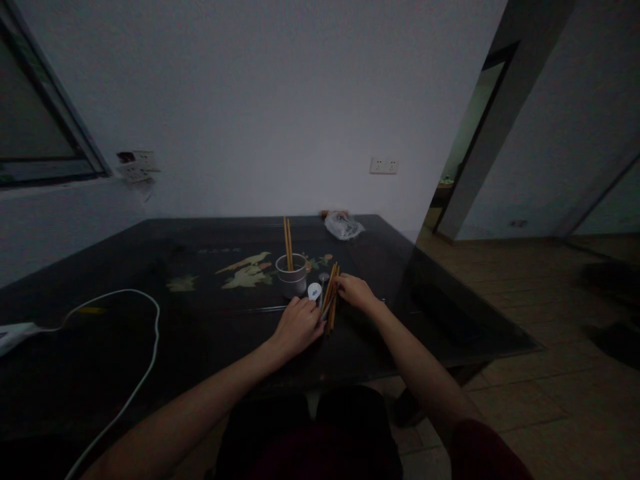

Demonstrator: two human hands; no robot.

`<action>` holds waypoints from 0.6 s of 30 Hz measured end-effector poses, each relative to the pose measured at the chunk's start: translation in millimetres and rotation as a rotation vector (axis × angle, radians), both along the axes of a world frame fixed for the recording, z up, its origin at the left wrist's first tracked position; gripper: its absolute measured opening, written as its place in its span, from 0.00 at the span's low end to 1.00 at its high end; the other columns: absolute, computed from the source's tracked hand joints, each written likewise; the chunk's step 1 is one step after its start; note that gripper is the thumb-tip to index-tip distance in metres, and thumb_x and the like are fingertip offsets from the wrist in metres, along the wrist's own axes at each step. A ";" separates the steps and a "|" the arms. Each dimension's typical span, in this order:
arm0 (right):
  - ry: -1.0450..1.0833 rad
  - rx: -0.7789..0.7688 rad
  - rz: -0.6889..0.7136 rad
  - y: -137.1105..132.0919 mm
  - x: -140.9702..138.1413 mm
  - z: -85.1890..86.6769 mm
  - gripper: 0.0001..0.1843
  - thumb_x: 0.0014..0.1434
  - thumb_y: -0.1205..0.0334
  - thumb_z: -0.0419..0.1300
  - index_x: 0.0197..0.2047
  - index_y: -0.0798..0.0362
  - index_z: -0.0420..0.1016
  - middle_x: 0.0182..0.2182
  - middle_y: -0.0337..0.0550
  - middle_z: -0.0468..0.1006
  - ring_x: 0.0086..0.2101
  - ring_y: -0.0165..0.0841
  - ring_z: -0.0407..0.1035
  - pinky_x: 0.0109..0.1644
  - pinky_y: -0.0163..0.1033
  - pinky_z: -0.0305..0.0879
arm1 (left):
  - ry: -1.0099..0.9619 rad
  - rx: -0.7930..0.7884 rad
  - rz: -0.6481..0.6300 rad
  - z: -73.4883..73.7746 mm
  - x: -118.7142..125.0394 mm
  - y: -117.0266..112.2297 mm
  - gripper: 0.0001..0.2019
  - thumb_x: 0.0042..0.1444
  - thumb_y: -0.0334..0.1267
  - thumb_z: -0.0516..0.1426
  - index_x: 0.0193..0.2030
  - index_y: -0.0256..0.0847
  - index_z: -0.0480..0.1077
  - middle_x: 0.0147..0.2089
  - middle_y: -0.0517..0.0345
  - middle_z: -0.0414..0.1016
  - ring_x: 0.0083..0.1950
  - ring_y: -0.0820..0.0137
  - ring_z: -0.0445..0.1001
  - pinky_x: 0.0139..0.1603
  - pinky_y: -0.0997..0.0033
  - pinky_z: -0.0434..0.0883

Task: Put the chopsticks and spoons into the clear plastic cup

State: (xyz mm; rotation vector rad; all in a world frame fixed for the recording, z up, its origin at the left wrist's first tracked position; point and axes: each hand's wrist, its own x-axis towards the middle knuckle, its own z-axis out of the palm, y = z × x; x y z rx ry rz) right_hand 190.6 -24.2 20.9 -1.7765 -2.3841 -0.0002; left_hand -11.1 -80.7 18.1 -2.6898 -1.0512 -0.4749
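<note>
In the head view, my left hand (299, 325) is closed low over the table, its fingers around the handles of a few spoons. A white spoon (314, 291) with a blue mark shows its bowl above my knuckles, and a metal spoon (323, 277) sticks up beside it. My right hand (354, 292) pinches a bunch of wooden chopsticks (331, 300) that stand tilted right next to the spoons. Just beyond my left hand, a round metal cup (293, 283) holds a pair of chopsticks (288, 243) upright. Dim light blurs the fingertips.
The dark glossy table (200, 360) bears a bird-and-flower picture. A crumpled clear plastic bag (344, 227) lies at its far edge by the wall. On the left, a white cable (156, 327) loops from a white power strip (15, 335). A dark flat object (445, 313) lies at right.
</note>
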 end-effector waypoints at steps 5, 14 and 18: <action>-0.008 -0.002 -0.008 -1.2 3.3 4.2 0.13 0.58 0.68 0.52 0.44 0.48 0.72 0.44 0.43 0.74 0.43 0.36 0.70 0.41 0.35 0.61 | 0.003 0.056 -0.007 1.3 2.5 -1.9 0.08 0.57 0.39 0.55 0.31 0.37 0.69 0.35 0.52 0.73 0.39 0.64 0.69 0.39 0.63 0.59; -0.028 -0.013 0.012 -2.2 15.8 7.1 0.11 0.58 0.68 0.55 0.43 0.47 0.74 0.42 0.42 0.76 0.42 0.35 0.70 0.40 0.34 0.60 | 0.020 0.088 -0.173 -8.7 9.3 -1.0 0.08 0.56 0.41 0.58 0.33 0.37 0.68 0.35 0.55 0.73 0.38 0.66 0.70 0.39 0.65 0.60; -0.043 -0.004 0.015 -2.6 17.8 7.2 0.11 0.57 0.69 0.54 0.41 0.48 0.74 0.40 0.42 0.76 0.42 0.35 0.70 0.40 0.34 0.60 | 0.055 0.100 -0.200 -13.4 11.5 1.1 0.09 0.57 0.42 0.57 0.33 0.37 0.67 0.35 0.55 0.73 0.38 0.66 0.70 0.39 0.65 0.60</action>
